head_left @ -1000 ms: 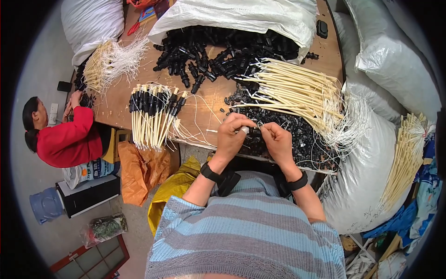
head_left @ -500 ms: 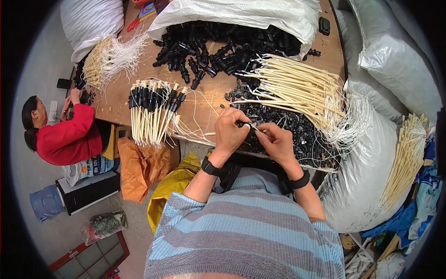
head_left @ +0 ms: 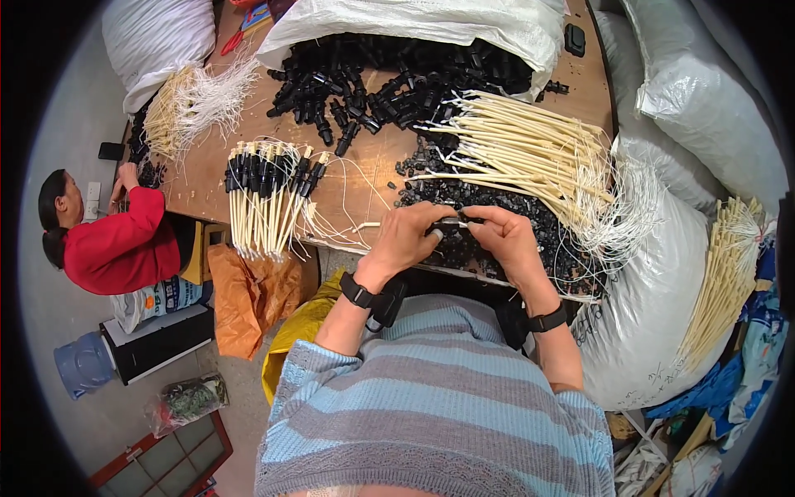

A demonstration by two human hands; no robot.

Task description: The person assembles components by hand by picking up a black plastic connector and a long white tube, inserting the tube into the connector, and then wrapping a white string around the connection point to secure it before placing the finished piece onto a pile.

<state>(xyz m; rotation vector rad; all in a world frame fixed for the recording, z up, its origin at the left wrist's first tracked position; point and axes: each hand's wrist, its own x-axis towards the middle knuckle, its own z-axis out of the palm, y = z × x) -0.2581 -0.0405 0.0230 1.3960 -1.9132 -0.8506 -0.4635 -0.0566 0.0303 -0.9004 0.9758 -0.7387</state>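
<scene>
In front of me, over the table's near edge, my left hand (head_left: 404,237) is closed around a thin cream tube (head_left: 368,224), whose end sticks out on its left side. Between my two hands a small black fitting (head_left: 450,222) with a pale streak lies level. My right hand (head_left: 505,237) pinches the fitting's right end between thumb and forefinger. Under the hands spreads a heap of small black pieces (head_left: 530,228). Fingers hide much of the joint between tube and fitting.
Cream tubes with white strings (head_left: 522,153) lie right on the table (head_left: 364,195). Tubes with black fittings (head_left: 269,199) are bunched left. Black fittings (head_left: 364,95) spill from a white sack (head_left: 414,21) behind. A person in red (head_left: 124,240) works far left; full sacks (head_left: 662,273) stand right.
Both hands have risen slightly, and the right one has turned, its thumb and forefinger now at the fitting's right end. The fitting has become level. The tube's end has moved slightly up and left.
</scene>
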